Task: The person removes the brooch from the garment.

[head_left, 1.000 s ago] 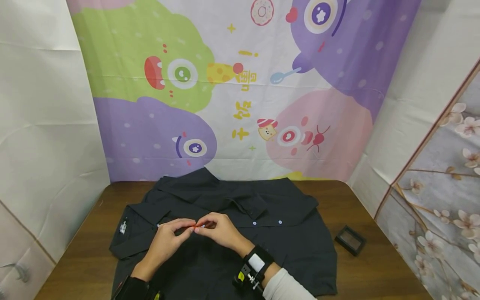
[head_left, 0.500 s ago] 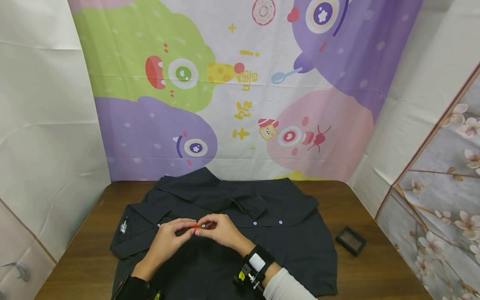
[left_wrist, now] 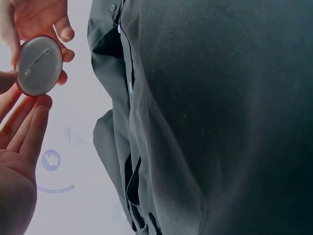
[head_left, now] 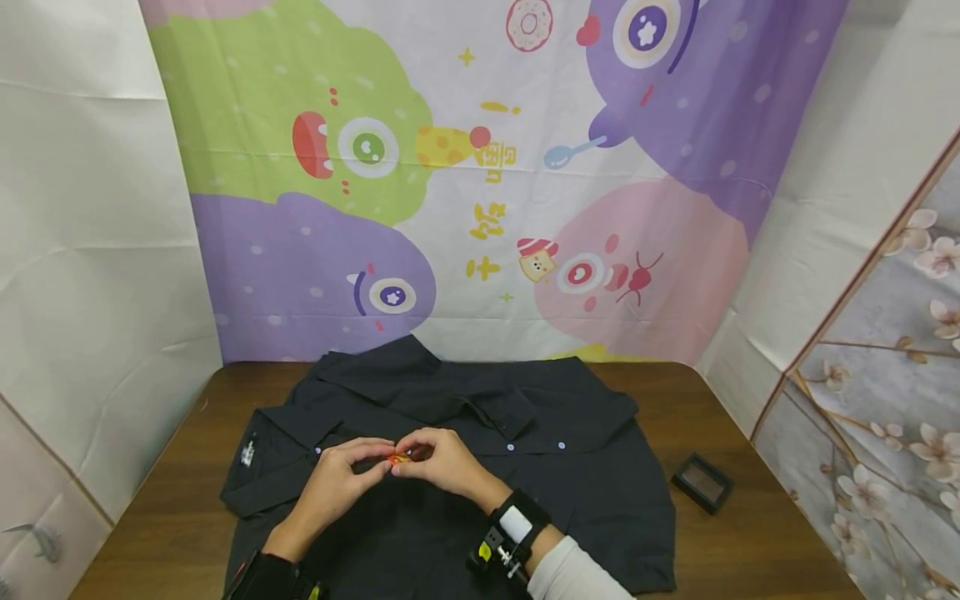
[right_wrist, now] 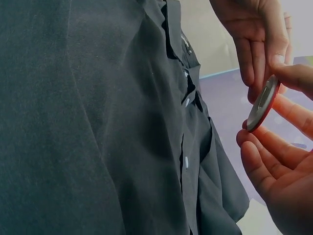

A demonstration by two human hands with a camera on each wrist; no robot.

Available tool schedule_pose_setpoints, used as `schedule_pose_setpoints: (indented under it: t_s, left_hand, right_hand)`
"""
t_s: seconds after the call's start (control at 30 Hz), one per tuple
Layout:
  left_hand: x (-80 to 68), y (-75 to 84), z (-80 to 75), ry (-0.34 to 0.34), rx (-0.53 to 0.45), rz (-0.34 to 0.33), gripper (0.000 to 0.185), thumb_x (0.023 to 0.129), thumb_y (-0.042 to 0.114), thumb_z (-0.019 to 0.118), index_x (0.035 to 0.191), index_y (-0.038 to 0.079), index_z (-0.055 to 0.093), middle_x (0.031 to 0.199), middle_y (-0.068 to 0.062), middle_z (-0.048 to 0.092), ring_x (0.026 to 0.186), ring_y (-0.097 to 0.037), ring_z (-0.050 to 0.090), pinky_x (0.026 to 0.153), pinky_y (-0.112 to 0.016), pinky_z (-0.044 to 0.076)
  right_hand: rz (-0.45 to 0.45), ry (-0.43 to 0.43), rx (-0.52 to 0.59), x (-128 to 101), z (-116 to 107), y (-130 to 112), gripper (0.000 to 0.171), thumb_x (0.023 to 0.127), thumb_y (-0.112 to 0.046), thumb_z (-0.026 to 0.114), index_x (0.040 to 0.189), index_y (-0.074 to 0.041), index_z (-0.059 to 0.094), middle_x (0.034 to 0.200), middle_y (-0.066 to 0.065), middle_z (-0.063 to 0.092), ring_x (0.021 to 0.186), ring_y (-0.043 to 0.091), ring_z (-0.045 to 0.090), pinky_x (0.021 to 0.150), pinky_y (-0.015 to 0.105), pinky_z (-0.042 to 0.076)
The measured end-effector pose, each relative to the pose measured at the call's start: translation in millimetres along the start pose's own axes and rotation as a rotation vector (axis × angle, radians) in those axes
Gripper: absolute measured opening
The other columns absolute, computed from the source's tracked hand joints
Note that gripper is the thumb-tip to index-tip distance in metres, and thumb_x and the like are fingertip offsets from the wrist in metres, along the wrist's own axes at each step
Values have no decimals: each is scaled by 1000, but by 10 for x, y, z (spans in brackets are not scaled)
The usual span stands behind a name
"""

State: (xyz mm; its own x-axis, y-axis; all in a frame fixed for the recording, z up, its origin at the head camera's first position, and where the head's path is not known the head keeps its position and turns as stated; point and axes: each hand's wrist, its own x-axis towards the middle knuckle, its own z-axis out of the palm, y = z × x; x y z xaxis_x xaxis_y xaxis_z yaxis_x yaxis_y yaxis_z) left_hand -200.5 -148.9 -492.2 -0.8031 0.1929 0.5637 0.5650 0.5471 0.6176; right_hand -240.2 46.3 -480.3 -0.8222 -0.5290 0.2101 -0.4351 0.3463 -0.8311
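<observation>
A round pin badge (head_left: 399, 457) with a red rim is held in the air over a dark button-up shirt (head_left: 487, 508). Its pale back and the closed-looking pin bar face the left wrist camera, where the badge (left_wrist: 40, 66) appears almost full on. The right wrist view catches the badge (right_wrist: 263, 104) nearly edge-on. My left hand (head_left: 336, 479) pinches one side of it between thumb and fingers. From the opposite side my right hand (head_left: 448, 468) pinches it too. The badge's front is mostly hidden by fingers in the head view.
The shirt lies spread over a brown wooden table (head_left: 750, 550), its pale buttons (head_left: 510, 447) showing. To its right sits a small black box (head_left: 702, 482) with a window-like top. A printed cloth (head_left: 480, 317) hangs behind the table's far edge.
The badge has turned between my fingers, so more of its orange-red and yellow surface shows in the head view. Both hands stay in almost the same place.
</observation>
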Motion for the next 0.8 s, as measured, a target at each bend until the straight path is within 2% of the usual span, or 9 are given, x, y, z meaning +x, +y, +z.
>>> schedule_pose_setpoints:
  t_s: [0.27, 0.63, 0.8]
  left_hand:
    - [-15, -6, 7, -42, 54, -68, 23, 77, 4, 79, 100, 9, 77, 100, 1, 75, 95, -19, 71, 82, -35, 58]
    - [-9, -3, 12, -80, 103, -96, 22, 78, 9, 79, 100, 6, 76, 99, -3, 75, 96, -22, 71, 83, -41, 57]
    - [-15, 2, 17, -100, 115, -116, 22, 79, 10, 79, 100, 6, 76, 100, -3, 75, 96, -22, 71, 83, -42, 57]
  right_hand:
    - [2, -2, -29, -8, 0, 31, 21, 79, -20, 82, 97, -12, 74, 96, 5, 72, 82, 13, 65, 73, 16, 50]
    - [-16, 2, -87, -14, -6, 54, 22, 78, -21, 83, 96, -12, 75, 94, 4, 69, 79, 4, 60, 70, 15, 49]
    - [-46, 5, -117, -24, -3, 56, 22, 78, -22, 83, 95, -11, 75, 92, 6, 69, 79, 8, 60, 69, 15, 48]
